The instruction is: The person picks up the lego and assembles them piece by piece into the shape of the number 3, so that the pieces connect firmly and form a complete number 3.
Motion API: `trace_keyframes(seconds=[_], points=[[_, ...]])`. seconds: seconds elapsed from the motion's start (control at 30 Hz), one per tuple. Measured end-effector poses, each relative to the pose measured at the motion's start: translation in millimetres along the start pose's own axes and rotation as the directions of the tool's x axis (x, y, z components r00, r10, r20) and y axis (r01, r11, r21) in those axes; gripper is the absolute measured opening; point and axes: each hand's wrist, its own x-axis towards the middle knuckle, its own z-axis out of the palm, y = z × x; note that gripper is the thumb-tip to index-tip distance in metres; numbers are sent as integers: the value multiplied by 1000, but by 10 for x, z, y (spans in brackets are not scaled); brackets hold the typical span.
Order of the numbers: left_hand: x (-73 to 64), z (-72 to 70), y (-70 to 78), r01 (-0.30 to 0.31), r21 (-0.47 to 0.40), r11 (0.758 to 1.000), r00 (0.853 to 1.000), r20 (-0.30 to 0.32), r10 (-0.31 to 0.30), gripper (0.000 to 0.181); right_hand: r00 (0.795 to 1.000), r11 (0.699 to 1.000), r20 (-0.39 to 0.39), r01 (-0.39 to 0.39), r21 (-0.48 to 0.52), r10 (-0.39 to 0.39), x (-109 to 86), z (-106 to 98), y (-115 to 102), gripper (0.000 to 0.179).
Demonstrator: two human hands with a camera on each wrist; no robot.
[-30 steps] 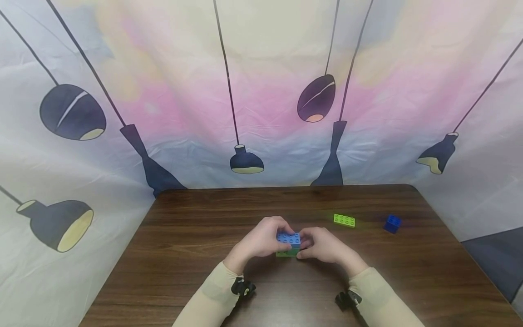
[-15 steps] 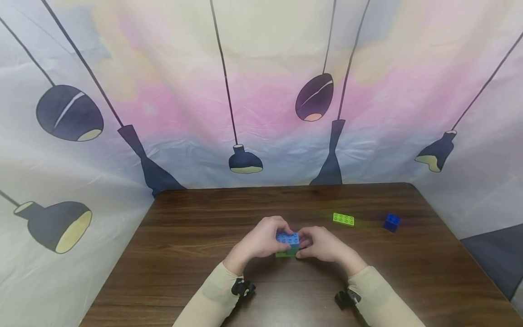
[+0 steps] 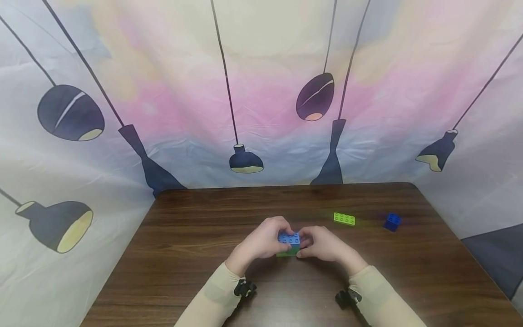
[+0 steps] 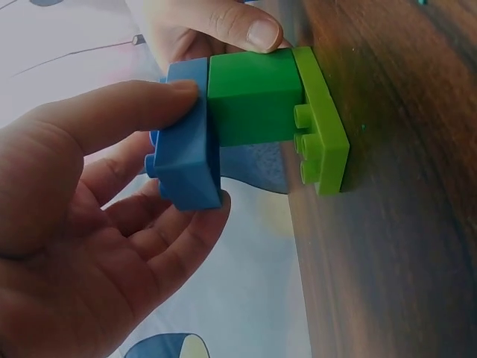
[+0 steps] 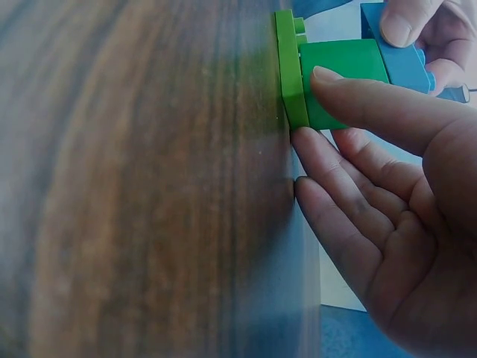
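Note:
A small stack of toy building bricks stands on the table between both hands. At its base is a thin lime-green brick [image 4: 328, 134], with a green brick [image 4: 253, 97] on one end and a light-blue brick [image 4: 186, 142] on top. The blue one overhangs the green toward the left, above the bare studs of the base. My left hand [image 3: 267, 238] pinches the blue brick between thumb and fingers. From the other side, my right hand [image 3: 323, 245] holds the green brick, its thumb on the near face; the fingers [image 5: 335, 164] reach low beside the base, partly touching the table.
Farther back on the wooden table [image 3: 204, 218] lies a loose lime-green brick [image 3: 344, 219], flat with its studs up. To its right sits a dark-blue brick [image 3: 392, 222]. A printed cloth [image 3: 278, 91] hangs behind the table's far edge.

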Motion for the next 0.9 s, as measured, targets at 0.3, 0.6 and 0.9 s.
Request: trace_keyframes(seconds=[0.3,0.6,0.9], points=[[-2,-7,18,6,19,1000,1000,19,-7,19,1000,1000,0,9,0,-9,-12,-8,4,34],[-7,-8,18,8,25,1000,999,37,-9,18,1000,1000,-1,12,1,-12,-7,-6,0,33],[-12,-14,26,15,33,999,999,39,-16,18,1000,1000,2,17,0,-17,-1,-1,7,34]])
